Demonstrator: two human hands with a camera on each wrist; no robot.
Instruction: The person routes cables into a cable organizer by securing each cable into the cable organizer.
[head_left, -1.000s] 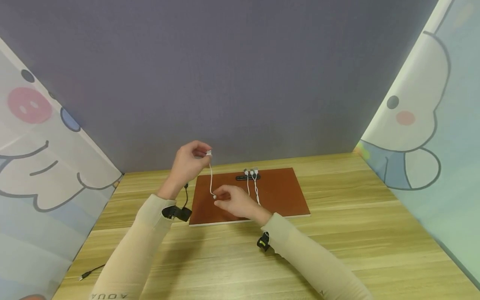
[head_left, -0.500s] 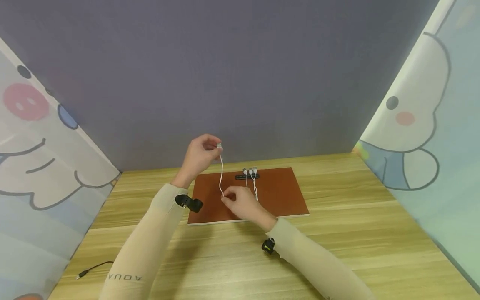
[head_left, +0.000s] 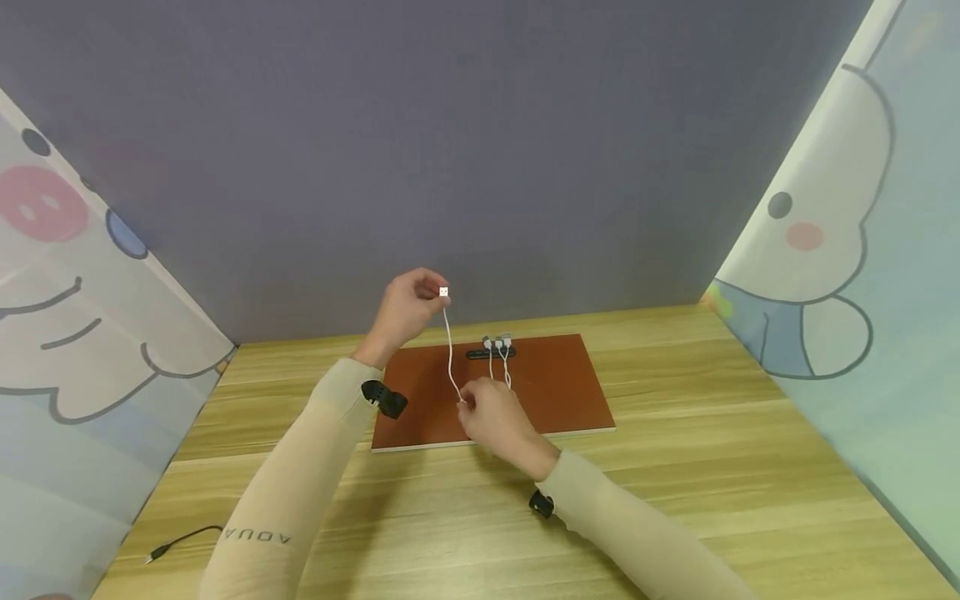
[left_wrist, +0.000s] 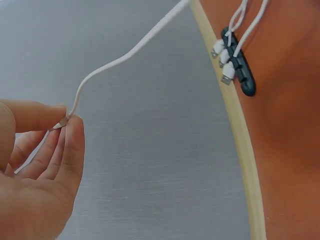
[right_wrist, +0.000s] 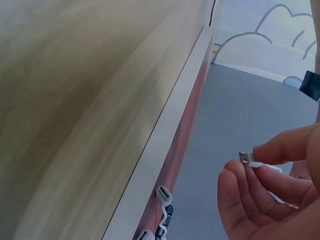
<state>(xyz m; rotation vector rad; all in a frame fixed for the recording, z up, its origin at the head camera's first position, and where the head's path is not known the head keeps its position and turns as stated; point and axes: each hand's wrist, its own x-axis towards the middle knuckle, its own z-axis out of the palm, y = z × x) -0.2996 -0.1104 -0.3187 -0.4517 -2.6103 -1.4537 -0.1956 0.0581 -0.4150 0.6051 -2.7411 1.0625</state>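
Note:
A white USB cable (head_left: 450,354) is stretched loosely between my two hands above the brown board (head_left: 420,392). My left hand (head_left: 408,308), higher and farther back, pinches its USB plug (head_left: 444,292) between thumb and fingers. Lower down, my right hand (head_left: 495,417) pinches the small plug (right_wrist: 245,158) at the other end, its metal tip poking out past the fingertips in the right wrist view. Beyond the right hand, a black cable holder (left_wrist: 245,77) sits on the board with three white USB plugs (left_wrist: 227,73) at its slots. My right hand partly hides their cords in the head view.
On the wooden table (head_left: 675,467) a black cable (head_left: 183,540) lies at the front left, partly under the left sleeve. White connector ends (right_wrist: 164,194) hang near the board's front edge. A grey wall (head_left: 480,150) rises behind, with cartoon panels (head_left: 810,250) either side.
Both hands have moved right over the board with the white cable, the right hand also slightly nearer the front edge. The small plug is now hidden in the right fingers in the head view.

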